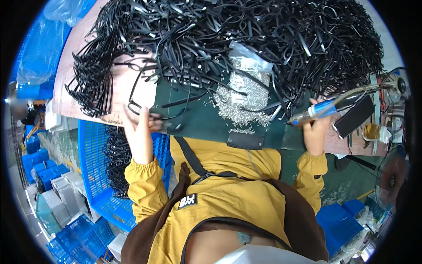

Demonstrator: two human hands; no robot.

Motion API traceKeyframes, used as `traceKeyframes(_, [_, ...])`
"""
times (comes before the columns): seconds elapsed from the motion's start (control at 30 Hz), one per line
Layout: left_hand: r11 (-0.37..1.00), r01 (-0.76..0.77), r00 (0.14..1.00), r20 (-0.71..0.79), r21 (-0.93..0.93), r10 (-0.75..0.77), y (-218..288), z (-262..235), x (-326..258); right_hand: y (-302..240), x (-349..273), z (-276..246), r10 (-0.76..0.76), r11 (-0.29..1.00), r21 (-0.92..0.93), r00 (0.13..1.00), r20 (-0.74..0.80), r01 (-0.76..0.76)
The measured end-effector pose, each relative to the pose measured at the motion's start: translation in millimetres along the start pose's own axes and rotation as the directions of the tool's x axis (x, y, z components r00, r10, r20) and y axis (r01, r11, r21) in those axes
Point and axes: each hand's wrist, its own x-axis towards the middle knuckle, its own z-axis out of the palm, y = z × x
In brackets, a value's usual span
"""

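Note:
My left hand [141, 130] is at the table's near left edge, closed on a black glasses frame [133, 97]. The frame's dark rims and temples stick out past the fingers, and the hand is slightly blurred. My right hand [314, 127] grips a blue and silver electric screwdriver [323, 109], its tip pointing left. Between the hands, a heap of tiny silver screws [239, 112] lies on the dark green mat [206, 125]. A clear plastic bag [249, 64] rests on the heap's far side. More tiny screws lie along a small black block [245, 140] at the near edge.
A large tangled mound of black glasses frames [246, 31] covers the far side, with a stacked bunch [94, 83] at left. A dark phone-like slab [355, 116] and an amber jar [372, 131] stand at right. A blue crate [94, 171] holding frames is below the left edge.

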Motion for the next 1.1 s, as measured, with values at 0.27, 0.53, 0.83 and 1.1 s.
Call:
traceKeyframes(0.27, [0.976,-0.125,0.989,0.098,0.178,0.109,12,25,34,22,-7,12,0.184,0.975,0.155,0.971,-0.155,-0.16])
traceKeyframes(0.53, [0.968,-0.242,0.933,-0.288,-0.062,0.215,-38,13,48,4,0,8,0.233,0.957,0.185,0.972,-0.028,-0.224])
traceKeyframes(0.83, [0.999,-0.001,1.0,-0.013,-0.045,0.001,-30,21,76,14,-6,-8,0.562,0.519,0.762,0.827,0.036,-0.386])
traceKeyframes(1.1, [0.566,-0.644,0.638,-0.045,0.515,0.769,32,71,29,5,-2,-39,0.301,0.781,0.625,0.881,-0.365,-0.008])
